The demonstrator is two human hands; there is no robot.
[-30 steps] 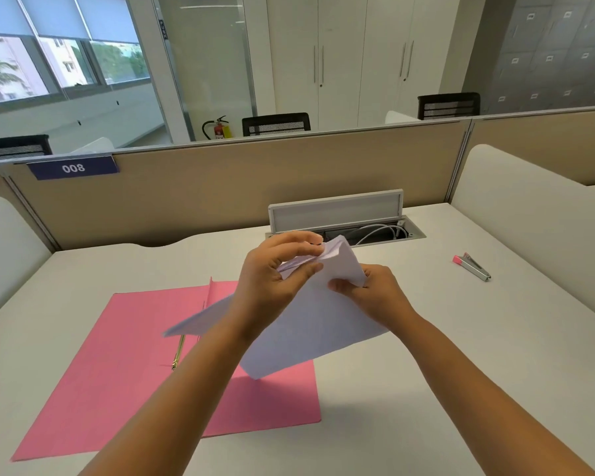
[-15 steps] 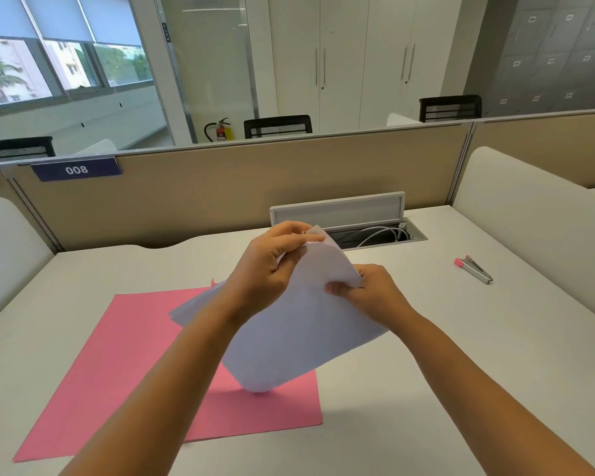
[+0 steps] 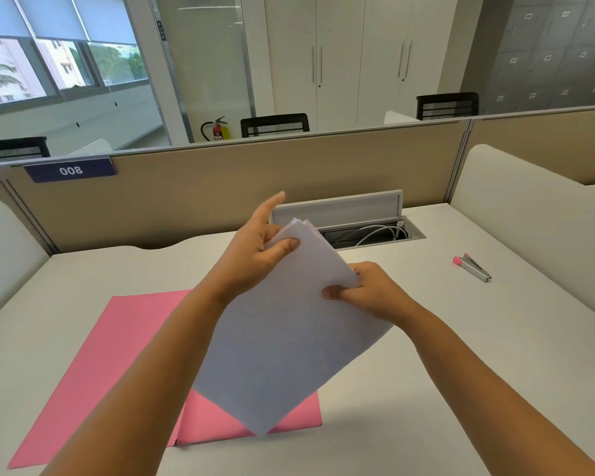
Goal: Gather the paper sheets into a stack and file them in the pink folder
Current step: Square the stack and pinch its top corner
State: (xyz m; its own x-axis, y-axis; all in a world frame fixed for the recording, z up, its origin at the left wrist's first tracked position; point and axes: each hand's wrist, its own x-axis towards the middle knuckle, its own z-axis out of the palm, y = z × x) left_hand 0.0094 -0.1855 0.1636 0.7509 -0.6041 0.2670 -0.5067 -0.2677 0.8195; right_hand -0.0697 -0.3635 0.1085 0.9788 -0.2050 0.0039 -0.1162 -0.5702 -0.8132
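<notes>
- My left hand (image 3: 255, 255) is at the top corner of the sheets (image 3: 289, 334), thumb pressed on the front face, some fingers curled behind and the index finger sticking up free of the paper — closed on the stack.
- My right hand (image 3: 368, 293) pinches the right edge of the sheets, thumb on the near face and fingers wrapped behind, so it too is clamped on them.
- The sheets hang in the air as one white bundle, tilted so a corner points down; a few edges fan apart slightly at the top corner.
- That low corner hovers over the near right part of the folder (image 3: 117, 355) — I cannot tell whether it touches.
- The folder lies open and flat on the bench (image 3: 461, 372), to the left of centre, partly hidden by my left forearm and the sheets.
- A stapler (image 3: 472, 267) with a pink end lies on the bench well to the right, apart from everything else.
- Behind the hands a cable tray (image 3: 364, 231) stands open at the back of the bench, with white cables inside.
</notes>
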